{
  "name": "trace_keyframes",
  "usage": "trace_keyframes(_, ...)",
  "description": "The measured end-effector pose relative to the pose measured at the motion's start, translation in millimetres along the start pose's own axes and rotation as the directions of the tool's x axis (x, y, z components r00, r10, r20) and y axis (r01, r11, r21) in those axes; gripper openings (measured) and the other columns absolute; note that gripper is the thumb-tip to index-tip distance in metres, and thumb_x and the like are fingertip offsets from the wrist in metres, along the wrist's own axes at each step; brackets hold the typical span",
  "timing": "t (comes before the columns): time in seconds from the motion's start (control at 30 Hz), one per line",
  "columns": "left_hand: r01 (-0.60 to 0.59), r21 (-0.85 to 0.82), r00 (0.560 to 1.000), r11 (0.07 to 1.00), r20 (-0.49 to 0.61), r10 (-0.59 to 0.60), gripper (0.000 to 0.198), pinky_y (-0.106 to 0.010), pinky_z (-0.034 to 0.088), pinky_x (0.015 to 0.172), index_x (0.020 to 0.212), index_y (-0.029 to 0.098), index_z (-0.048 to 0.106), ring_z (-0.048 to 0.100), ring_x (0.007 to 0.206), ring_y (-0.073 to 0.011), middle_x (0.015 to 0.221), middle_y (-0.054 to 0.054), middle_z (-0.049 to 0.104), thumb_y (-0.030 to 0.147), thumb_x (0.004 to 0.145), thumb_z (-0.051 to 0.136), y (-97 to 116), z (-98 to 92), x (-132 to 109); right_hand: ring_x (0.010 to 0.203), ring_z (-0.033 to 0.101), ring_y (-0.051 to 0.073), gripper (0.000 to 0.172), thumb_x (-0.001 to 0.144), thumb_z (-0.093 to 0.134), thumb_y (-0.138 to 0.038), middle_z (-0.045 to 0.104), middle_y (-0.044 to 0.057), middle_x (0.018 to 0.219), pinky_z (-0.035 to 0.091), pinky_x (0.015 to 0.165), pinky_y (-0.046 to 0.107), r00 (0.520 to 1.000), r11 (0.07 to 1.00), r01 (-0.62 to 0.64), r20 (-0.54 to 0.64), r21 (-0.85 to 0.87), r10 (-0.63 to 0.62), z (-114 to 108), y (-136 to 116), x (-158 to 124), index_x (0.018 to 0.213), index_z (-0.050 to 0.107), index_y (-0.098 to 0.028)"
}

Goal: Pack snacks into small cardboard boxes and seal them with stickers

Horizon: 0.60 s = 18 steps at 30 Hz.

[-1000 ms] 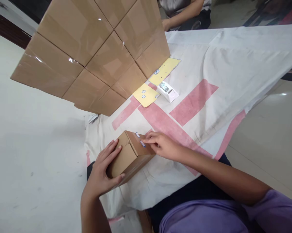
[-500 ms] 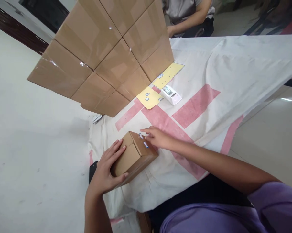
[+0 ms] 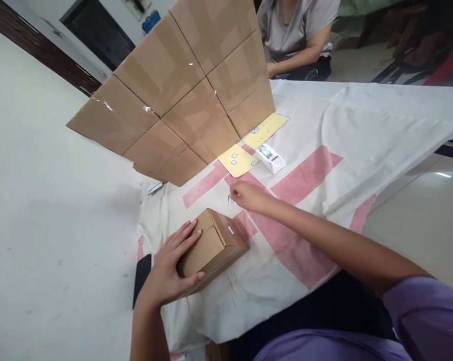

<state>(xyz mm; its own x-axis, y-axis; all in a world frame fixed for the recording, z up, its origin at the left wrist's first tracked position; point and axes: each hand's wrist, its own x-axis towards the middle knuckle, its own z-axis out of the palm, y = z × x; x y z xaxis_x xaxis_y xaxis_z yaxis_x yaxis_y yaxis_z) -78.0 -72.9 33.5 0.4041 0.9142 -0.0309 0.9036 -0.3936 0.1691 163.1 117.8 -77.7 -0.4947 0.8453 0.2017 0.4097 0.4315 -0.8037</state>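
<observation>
A small brown cardboard box (image 3: pixel 214 248) lies on a white cloth with pink stripes (image 3: pixel 324 130). My left hand (image 3: pixel 171 268) rests on its near end, fingers wrapped around it. One small white sticker with a blue edge (image 3: pixel 231 230) sits on the box's top. My right hand (image 3: pixel 249 195) is lifted beyond the box, fingertips pinched on another small sticker (image 3: pixel 231 199). Two yellow backing sheets with stickers (image 3: pixel 238 161) (image 3: pixel 266 130) lie further away, beside a small white device (image 3: pixel 270 157).
A wall of stacked cardboard boxes (image 3: pixel 184 95) rises behind the sheets. A black phone (image 3: pixel 141 278) lies at the cloth's left edge on the pale floor. Another person in a grey shirt (image 3: pixel 297 30) sits at the far side.
My right hand has lifted off the box top and moved away towards the yellow sheets, carrying one sticker with it. One sticker stays on the box. My left hand has kept its hold.
</observation>
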Motion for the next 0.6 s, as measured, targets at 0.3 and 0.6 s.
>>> trace_keyframes(0.3, -0.036, 0.032, 0.999, 0.999, -0.017, 0.037, 0.087, -0.058, 0.036, 0.117, 0.157, 0.034, 0.032, 0.033, 0.15, -0.0376, 0.165, -0.01, 0.032, 0.052, 0.081, 0.07, -0.4, -1.4, 1.8, 0.125, 0.049, 0.043, 0.04, 0.08, 0.068, -0.007, 0.057, 0.028, 0.127, 0.046, 0.092, 0.049, 0.943, 0.778, -0.29, -0.027, -0.557, 0.332, -50.7, 17.8, 120.3, 0.12, 0.066, -0.005)
trace_keyframes(0.6, -0.035, 0.061, 0.999, 0.998, -0.027, 0.036, 0.09, -0.058, 0.04, 0.116, 0.157, 0.034, 0.032, 0.035, 0.149, -0.0364, 0.164, -0.009, 0.034, 0.047, 0.078, 0.074, -2.7, -1.7, -0.5, 0.121, 0.061, 0.024, 0.084, 0.068, 0.09, -0.033, 0.061, 0.008, 0.136, 0.05, 0.094, 0.028, 0.88, 0.961, 0.189, 0.401, 0.202, -0.257, -46.3, -1.7, 24.6, 0.143, 0.055, -0.026)
